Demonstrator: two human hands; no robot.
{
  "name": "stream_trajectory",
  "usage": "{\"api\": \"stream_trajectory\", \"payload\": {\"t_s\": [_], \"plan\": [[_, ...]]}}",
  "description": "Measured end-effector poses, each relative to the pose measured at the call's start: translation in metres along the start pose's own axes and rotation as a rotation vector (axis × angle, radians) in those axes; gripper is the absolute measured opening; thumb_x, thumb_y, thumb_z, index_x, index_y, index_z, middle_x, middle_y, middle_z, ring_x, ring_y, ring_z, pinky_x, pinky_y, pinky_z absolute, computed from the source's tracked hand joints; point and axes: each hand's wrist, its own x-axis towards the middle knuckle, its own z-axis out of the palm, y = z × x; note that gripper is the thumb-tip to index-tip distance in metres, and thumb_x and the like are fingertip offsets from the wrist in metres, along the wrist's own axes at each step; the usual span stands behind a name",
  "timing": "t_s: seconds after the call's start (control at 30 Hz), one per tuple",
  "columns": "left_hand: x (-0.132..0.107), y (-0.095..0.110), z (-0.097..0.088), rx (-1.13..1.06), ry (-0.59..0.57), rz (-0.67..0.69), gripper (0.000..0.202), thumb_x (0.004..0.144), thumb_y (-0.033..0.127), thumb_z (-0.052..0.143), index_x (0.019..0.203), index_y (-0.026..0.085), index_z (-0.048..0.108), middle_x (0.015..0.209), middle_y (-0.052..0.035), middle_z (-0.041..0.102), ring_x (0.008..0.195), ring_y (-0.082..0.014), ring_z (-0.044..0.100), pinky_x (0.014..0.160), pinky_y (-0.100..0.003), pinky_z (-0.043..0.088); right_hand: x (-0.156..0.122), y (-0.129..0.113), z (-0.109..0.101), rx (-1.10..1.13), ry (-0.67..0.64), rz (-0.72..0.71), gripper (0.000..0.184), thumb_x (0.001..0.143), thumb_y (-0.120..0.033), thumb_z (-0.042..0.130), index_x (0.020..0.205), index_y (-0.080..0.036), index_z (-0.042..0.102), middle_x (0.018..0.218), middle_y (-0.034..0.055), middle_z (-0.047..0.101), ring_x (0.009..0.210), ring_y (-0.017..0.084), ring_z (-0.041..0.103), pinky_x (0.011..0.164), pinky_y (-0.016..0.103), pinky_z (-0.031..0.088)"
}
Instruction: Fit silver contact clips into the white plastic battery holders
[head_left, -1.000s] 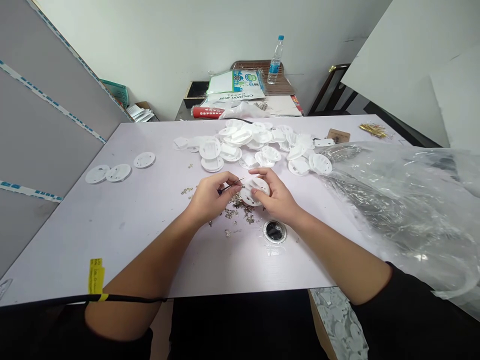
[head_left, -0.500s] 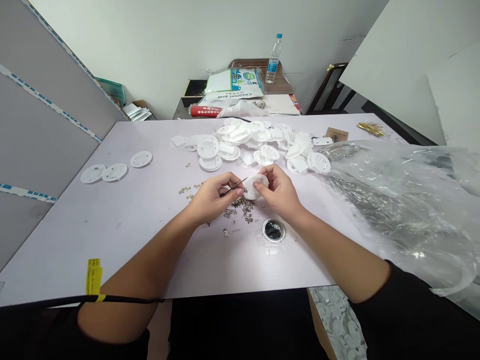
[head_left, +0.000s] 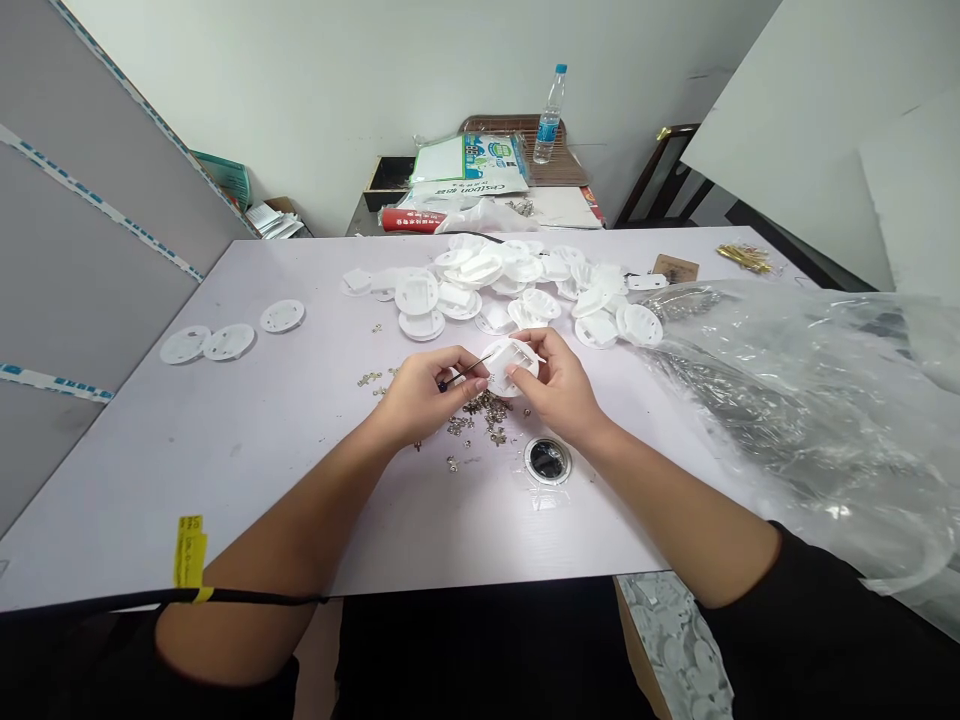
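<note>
Pinched between the thumb and fingers of my left hand (head_left: 439,388) is a thin dark pointed tool (head_left: 454,380); its exact kind is hard to make out. The tool's tip reaches the left edge of a white round plastic base (head_left: 504,372), where my left fingertips also come close. My right hand (head_left: 556,378) grips that base from the right, thumb on its face, fingers behind. A recessed rectangular compartment shows on the side facing me. Beneath both hands lies a heap of small metal pieces (head_left: 489,408), partly covered by the base and fingers.
A pile of similar white bases (head_left: 480,268) spreads across the back of the table (head_left: 247,460). Several more bases (head_left: 229,343) lie at the left. A round black-centred fitting (head_left: 547,461) is taped near the front. Clear plastic bags (head_left: 795,400) cover the right side.
The white base has tilted in my right hand, so its face with the rectangular compartment now shows more fully. My left hand and the tool have barely moved.
</note>
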Motion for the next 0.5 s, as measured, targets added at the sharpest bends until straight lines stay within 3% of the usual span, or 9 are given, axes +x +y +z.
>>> {"api": "stream_trajectory", "payload": {"t_s": [0.5], "plan": [[-0.0002, -0.0006, 0.0017, 0.077, 0.128, -0.015, 0.016, 0.083, 0.034, 0.067, 0.091, 0.021, 0.072, 0.063, 0.0023, 0.055, 0.053, -0.0081, 0.038, 0.051, -0.024, 0.033, -0.0011, -0.0004, 0.0016, -0.011, -0.019, -0.039, 0.032, 0.087, -0.031, 0.065, 0.116, -0.025, 0.052, 0.112, 0.0056, 0.061, 0.096, 0.019, 0.061, 0.077, 0.031, 0.054]]}}
